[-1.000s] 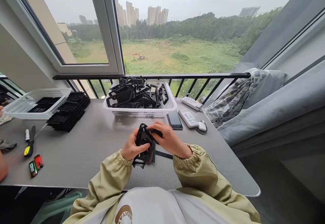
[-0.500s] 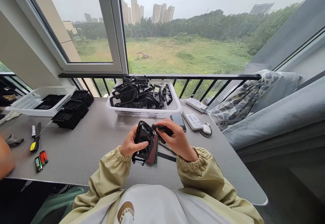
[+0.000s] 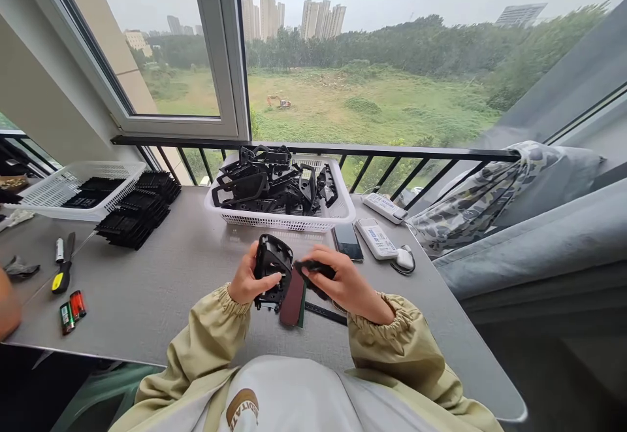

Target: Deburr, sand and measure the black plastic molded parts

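Lower than a moment ago, the right hand point(image 3: 349, 286) has sunk toward the near edge of the tabletop point(image 3: 161, 295), and more of a dark red strip point(image 3: 292, 298) now shows beneath the black plastic housing point(image 3: 270, 270). The left hand point(image 3: 252, 278) is clamped around the housing, whose long axis stands nearly upright in the view, its top end pointing away from the person toward the white plastic basket point(image 3: 279, 221). The right hand pinches a small black part point(image 3: 313, 270), which lies roughly crosswise with its tip at the housing's right side, so the hands are close together but not touching. The red strip runs alongside the housing's lower right, above a thin black ruler-like strip point(image 3: 326, 314).

Open tabletop stretches left toward a yellow-handled screwdriver point(image 3: 61, 282) and two batteries point(image 3: 72, 311). To the right lie a smartphone point(image 3: 347, 241), a white remote point(image 3: 375, 238) and a computer mouse point(image 3: 404, 260). The basket holds a heap of black plastic parts point(image 3: 267, 183). At the upper left, stacked black pieces point(image 3: 134, 216) sit beside a white tray point(image 3: 73, 206), and another person's arm point(image 3: 7, 311) enters at the left edge.
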`<state>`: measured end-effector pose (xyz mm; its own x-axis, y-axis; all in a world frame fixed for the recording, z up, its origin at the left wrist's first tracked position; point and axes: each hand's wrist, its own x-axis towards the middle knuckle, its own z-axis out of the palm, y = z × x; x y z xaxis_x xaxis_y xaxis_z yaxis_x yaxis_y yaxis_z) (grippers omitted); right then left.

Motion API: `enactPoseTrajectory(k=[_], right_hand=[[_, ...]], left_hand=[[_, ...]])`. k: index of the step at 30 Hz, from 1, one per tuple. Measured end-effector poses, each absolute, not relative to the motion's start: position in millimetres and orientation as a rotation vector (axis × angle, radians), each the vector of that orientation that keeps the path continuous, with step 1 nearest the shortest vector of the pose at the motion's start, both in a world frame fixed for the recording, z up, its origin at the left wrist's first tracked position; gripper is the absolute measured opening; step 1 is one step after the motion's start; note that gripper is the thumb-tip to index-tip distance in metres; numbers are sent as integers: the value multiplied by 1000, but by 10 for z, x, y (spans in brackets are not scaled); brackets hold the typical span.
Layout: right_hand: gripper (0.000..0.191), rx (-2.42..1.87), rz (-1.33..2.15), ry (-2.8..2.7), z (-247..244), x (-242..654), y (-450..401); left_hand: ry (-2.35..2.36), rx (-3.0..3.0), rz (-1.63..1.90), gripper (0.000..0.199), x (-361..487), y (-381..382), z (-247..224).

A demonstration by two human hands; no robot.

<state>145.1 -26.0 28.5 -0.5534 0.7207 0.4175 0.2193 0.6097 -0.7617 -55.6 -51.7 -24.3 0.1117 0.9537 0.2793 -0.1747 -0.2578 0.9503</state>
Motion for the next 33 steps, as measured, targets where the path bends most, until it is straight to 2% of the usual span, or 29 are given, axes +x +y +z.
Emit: enactPoseTrajectory(k=[4,13,18,24,28,33], right_hand=[[16,-766,762,-1913,220,1358,-200],[9,-810,1074,-2060,257,1483,-102],[10,-793,940,-1806,307,1393,-167],[13,-783,949,-2097,337,1409,-133],[12,-828,834,-1952,393,1389,-142],[27,-623,700,-2045,407,1270,-169]], left_hand=[[813,1314,1334,40,-544,-512,-235],[753,1037,1385,53,-580,-544,-243],[707,1037,1293,51,-551,-524,-194],[748,1113,1241,48,-531,-554,-166],[763,1203,1172,45,-514,-567,-119],[841,1359,1125,41,-455,-580,-98]])
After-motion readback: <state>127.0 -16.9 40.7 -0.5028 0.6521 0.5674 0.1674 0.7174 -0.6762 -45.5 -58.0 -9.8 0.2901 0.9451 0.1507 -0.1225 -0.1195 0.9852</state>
